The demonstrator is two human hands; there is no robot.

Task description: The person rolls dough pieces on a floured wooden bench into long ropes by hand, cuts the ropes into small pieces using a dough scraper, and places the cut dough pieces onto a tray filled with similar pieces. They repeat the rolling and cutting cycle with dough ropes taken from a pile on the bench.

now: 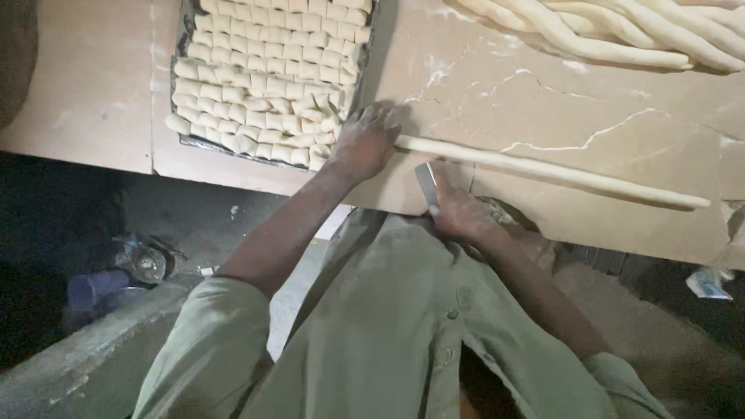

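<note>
Right hand: the right hand (459, 211) sits at the near edge of the beige marble-patterned stone desk (590, 101), its fingers closed around a flat grey metal blade (426, 186) that stands up from the fist, just short of the dough.

Left hand: the left hand (365, 142) lies palm down on the left end of the long thin pale rope of dough (559, 172); its fingers are spread and pressing, not clenched round it.

Rope in hand: it stretches from under the left hand toward the right edge of the desk, whole along all its visible length, with no cut showing in it.

Done so far: the dark metal tray (180, 77) beyond the left hand, running from the near edge to the far edge of the desk, is packed with rows of small pale cut dough pieces (264, 70); only its near right corner looks looser.

Left, by my reading: this rope, plus the heap of thick uncut pale dough ropes (621, 31) at the far right corner.
</note>
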